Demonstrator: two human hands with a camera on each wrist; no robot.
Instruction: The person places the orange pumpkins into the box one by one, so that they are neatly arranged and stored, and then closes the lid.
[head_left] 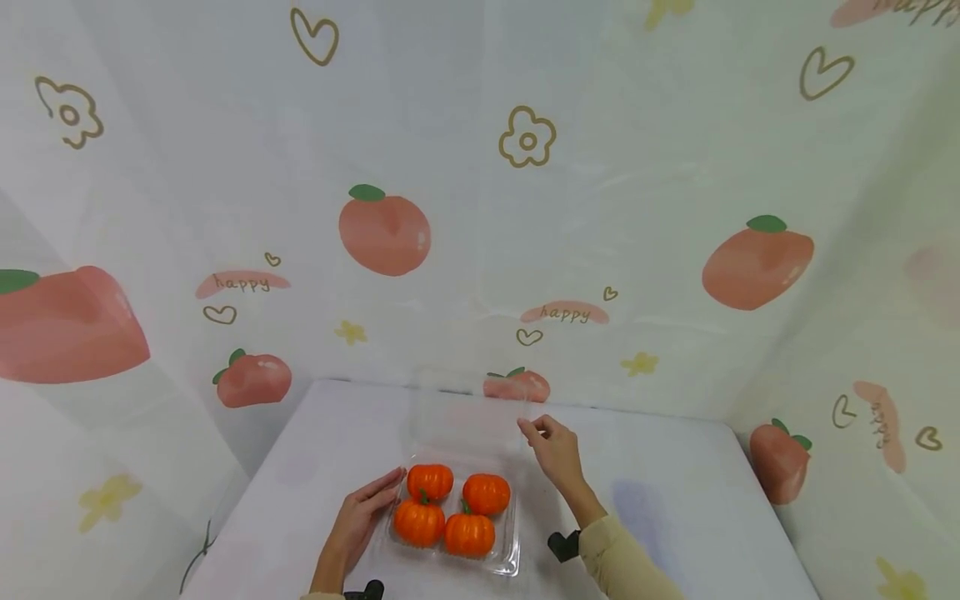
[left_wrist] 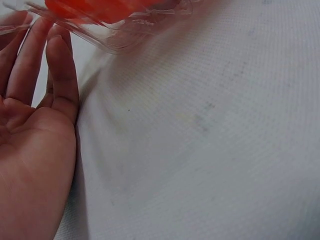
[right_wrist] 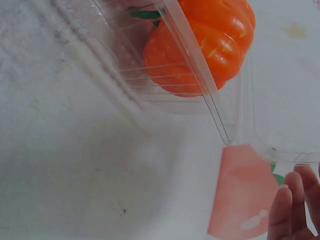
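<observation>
1. Pumpkins (head_left: 453, 508), four small orange ones, sit two by two in a clear box (head_left: 510, 560) on the near middle of the white table (head_left: 675, 483).
2. Its hinged lid (head_left: 465, 417) stands open and nearly upright behind the fruit, very hard to see against the printed cloth (head_left: 384, 233).
3. The right hand (head_left: 557, 450) pinches the lid's upper right corner between thumb and fingertips; in the right wrist view only fingertips (right_wrist: 286, 210) show at the lid's edge, so the grip itself reads from the head view.
4. The left hand (head_left: 360, 517) lies flat and open, fingers straight and together, against the box's left wall; the left wrist view shows those fingers (left_wrist: 60, 70) touching the clear rim (left_wrist: 100, 40).
5. Handling, as a judgement: the box looks like thin moulded plastic, light, springy and slick, likely to flex or slide when the lid is pushed, so a steadying hand at the wall makes sense.
6. The lid is best taken at a corner or the front lip, where the ribbed edge is stiffest.
7. The pumpkins look glossy and rigid, probably light decorations, loose in the box and free to roll if it tips.
</observation>
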